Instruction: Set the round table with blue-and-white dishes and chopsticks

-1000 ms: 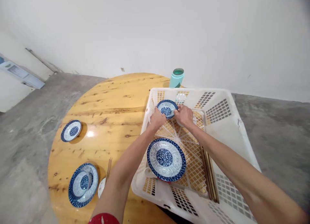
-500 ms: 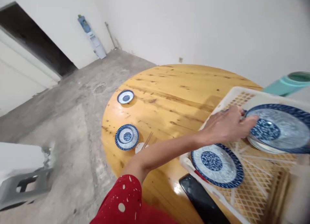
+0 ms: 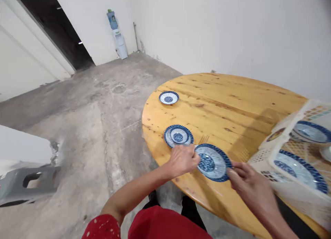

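Note:
A round blue-and-white plate (image 3: pixel 216 163) is held above the near part of the wooden table. My left hand (image 3: pixel 183 160) is closed on its left rim, and my right hand (image 3: pixel 250 185) pinches the right rim between thumb and fingers. Just beyond my left hand lies another patterned plate (image 3: pixel 169 139) with a smaller dish (image 3: pixel 178 137) on it. Chopsticks (image 3: pixel 204 139) show behind the held plate, partly covered by it. A small plate (image 3: pixel 169 98) sits farther off near the table's left edge.
To the right, a white plastic basket (image 3: pixel 280 147) contains patterned plates (image 3: pixel 302 170) and a bowl-like dish (image 3: pixel 311 131). A flat black object (image 3: pixel 294 215) lies beside it, partly behind my right arm. A grey stool (image 3: pixel 42 184) and a water dispenser (image 3: pixel 119 42) stand on the floor.
My left hand has come back from the basket to the near table edge. A plate is now between both hands, and my right hand has come clearly into view. The view has shifted left.

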`<state>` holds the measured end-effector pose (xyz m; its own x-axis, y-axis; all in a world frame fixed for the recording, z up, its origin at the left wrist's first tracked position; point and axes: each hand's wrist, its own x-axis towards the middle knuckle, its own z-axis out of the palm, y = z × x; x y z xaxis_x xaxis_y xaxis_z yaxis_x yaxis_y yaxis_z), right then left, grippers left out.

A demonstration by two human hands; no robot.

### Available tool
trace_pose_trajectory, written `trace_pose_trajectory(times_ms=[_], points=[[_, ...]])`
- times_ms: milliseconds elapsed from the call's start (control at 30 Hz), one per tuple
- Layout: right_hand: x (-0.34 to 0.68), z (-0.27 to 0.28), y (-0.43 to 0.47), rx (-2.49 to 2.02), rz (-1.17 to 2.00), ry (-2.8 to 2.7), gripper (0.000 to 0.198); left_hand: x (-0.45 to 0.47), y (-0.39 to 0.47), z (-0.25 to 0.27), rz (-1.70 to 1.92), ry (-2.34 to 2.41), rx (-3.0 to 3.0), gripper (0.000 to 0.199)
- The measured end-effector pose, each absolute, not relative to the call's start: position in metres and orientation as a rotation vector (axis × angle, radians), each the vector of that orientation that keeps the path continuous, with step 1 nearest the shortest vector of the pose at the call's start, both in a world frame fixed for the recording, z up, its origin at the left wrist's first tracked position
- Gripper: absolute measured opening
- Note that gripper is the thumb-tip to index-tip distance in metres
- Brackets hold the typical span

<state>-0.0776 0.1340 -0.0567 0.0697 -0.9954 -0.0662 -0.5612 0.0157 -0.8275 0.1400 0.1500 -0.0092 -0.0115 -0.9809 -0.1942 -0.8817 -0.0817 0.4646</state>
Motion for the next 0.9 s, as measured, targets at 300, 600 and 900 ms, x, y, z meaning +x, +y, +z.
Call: trace_pose_trajectory(times_ms=[300, 600, 900], points=[[0.101, -0.086, 0.226, -1.723, -0.606, 1.343, 0.027, 0.290, 0.290, -0.054, -0.667, -1.583, 2.449, 0.026], [0.174, -0.123, 0.228, -1.741, -0.434, 1.276, 0.029, 0.345, 0.313, -0.086, -0.719, -1.331, 2.601, 0.026], [0.269, -0.135, 0.134, -1.651, -0.560, 1.314, 0.019, 0.448, 0.203, -0.098, -0.583, -1.561, 2.548, 0.025]])
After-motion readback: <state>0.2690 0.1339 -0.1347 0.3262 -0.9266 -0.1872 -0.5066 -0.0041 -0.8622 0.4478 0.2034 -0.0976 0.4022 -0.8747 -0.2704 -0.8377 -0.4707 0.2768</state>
